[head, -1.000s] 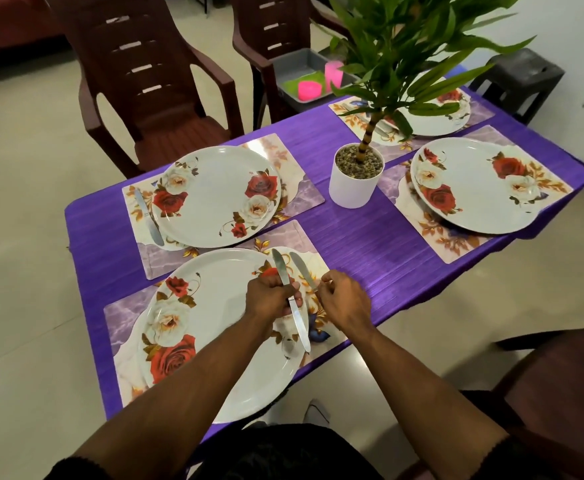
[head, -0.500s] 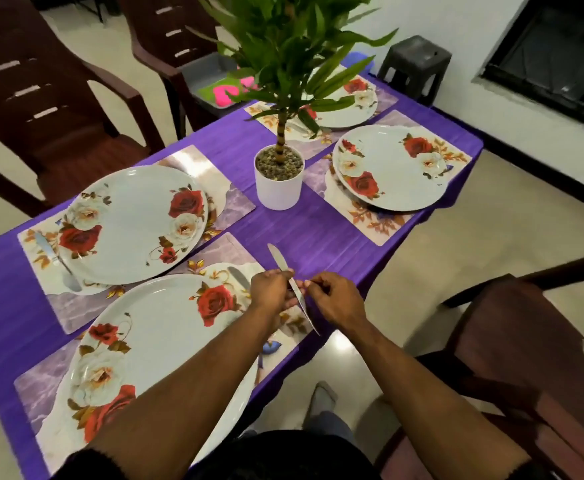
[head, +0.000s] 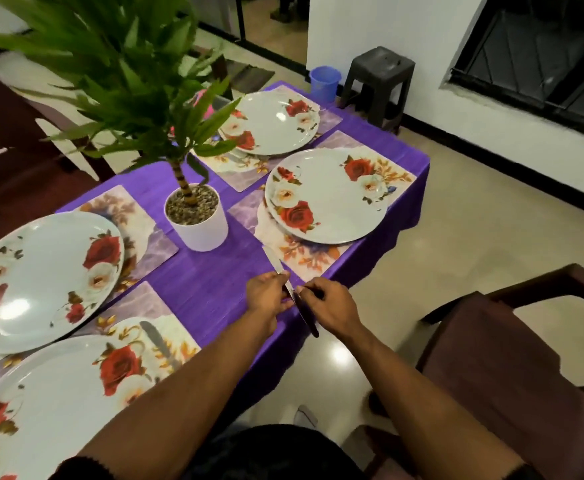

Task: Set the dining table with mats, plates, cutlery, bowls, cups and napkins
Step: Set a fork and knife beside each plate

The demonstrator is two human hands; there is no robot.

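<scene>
- Left hand [head: 269, 295]: fingers curled, pinching a table knife [head: 292, 292] at mid-length, above the near edge of the table [head: 211, 282].
- Right hand [head: 328, 308]: fingers curled round the same knife from the other side; whether they hold a second piece of cutlery cannot be told.
- Knife blade tip points away from the person and lies over the near corner of the right-side mat [head: 304, 258]; the handle end juts out past the table edge, over the floor.
- The right-side plate [head: 332, 195] rests on that mat, apart from the knife.
- A second knife [head: 155, 339] lies on the near-left mat [head: 176, 341], just beside the near-left plate [head: 51, 400].
- Two further rose-patterned plates noted: one at far left [head: 37, 275], one at the far end [head: 270, 128], each on a mat.
- A potted plant [head: 195, 220] in a white pot stands at the table's middle, on the purple cloth.
</scene>
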